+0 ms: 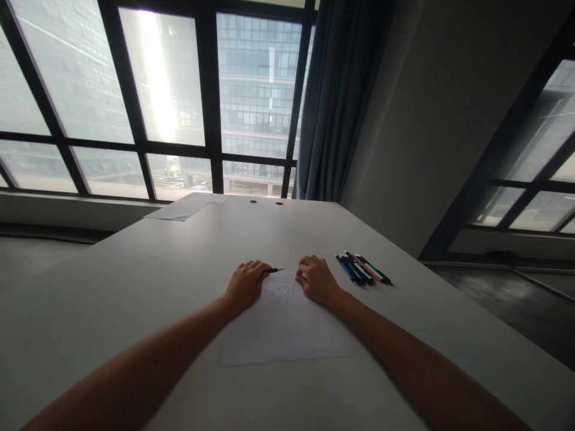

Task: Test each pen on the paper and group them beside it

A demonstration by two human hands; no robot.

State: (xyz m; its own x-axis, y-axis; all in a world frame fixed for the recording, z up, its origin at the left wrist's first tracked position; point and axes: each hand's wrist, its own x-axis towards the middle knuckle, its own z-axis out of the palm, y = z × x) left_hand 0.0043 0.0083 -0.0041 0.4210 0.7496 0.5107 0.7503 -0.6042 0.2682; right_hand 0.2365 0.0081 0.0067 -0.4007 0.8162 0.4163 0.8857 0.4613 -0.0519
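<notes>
Evidently I judge the pen [274, 270] light, stiff and slim, best gripped mid-barrel; it is dark with a fine tip. My left hand [245, 283] is clamped on it; my right hand [317, 279] rests curled, empty, on the faintly drawn sheet [287, 329] near the table's [135, 281] front edge.

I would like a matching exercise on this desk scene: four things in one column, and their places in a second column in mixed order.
Things:
1. pen
2. sheet of paper
3. bunch of pens
4. far papers

Places:
A. at the far edge of the table, near the window
B. lying loose on the table, to the right of the right hand
C. held in the left hand, its tip pointing to the right
D. flat on the table, under both hands

Pairs: 1-C, 2-D, 3-B, 4-A
</notes>
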